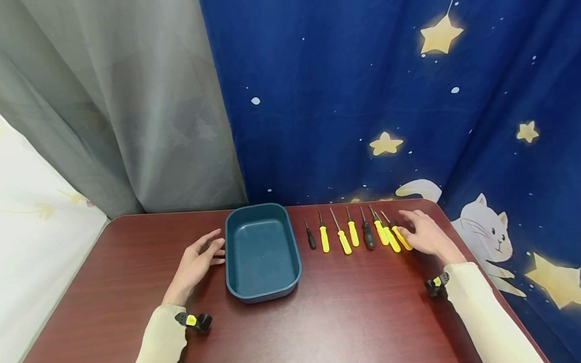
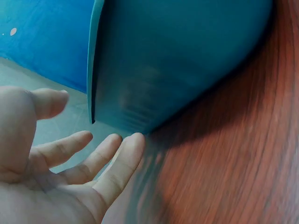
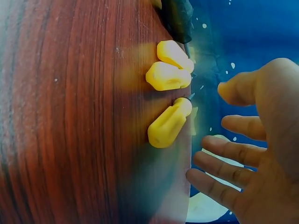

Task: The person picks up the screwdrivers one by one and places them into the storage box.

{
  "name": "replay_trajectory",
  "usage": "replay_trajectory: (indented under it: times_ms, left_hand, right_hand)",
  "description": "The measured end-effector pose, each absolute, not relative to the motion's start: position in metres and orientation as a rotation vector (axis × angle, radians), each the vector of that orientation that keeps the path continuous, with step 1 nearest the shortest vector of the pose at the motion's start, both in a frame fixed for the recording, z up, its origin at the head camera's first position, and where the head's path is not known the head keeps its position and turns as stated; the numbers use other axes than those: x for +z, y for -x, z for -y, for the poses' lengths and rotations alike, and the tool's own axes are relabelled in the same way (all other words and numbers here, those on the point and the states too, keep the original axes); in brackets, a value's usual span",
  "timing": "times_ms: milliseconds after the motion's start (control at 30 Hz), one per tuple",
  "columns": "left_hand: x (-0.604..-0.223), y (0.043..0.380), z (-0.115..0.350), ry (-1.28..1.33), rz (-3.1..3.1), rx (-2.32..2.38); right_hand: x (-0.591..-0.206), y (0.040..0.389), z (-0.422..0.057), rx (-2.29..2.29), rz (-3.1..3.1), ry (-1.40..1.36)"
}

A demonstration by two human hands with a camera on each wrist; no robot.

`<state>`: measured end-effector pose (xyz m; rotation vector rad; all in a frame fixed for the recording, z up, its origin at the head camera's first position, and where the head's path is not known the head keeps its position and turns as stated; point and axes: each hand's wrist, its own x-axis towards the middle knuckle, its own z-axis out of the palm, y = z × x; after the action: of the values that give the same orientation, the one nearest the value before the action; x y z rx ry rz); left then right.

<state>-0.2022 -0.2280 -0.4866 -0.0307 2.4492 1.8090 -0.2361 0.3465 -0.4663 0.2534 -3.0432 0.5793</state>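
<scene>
A dark teal rectangular bin (image 1: 264,292) stands on the table, its inside bare. My left hand (image 1: 199,263) is beside its left wall, fingers spread; in the left wrist view the fingertips (image 2: 135,142) come close to the wall, and I cannot tell if they touch. To the bin's right lies a row of several screwdrivers with yellow or black handles, such as a black screwdriver (image 1: 368,235) and a yellow screwdriver (image 1: 344,242). My right hand (image 1: 423,233) hovers by the rightmost yellow screwdriver (image 3: 167,126), its fingers extended and holding nothing.
The reddish-brown wooden table (image 1: 347,321) has its far edge just behind the bin and the screwdriver tips. A blue curtain (image 1: 315,92) with stars and a grey curtain (image 1: 163,100) hang behind it. A small camera is strapped on each wrist.
</scene>
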Motion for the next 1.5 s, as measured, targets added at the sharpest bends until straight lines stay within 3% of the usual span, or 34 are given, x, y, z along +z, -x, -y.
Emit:
replay_trajectory:
  times_ms: [1500]
  left_hand:
    - [-0.487,0.207,0.216,0.151,-2.167,2.128]
  right_hand:
    - [-0.48,0.263,-0.332,0.579,3.131,-0.22]
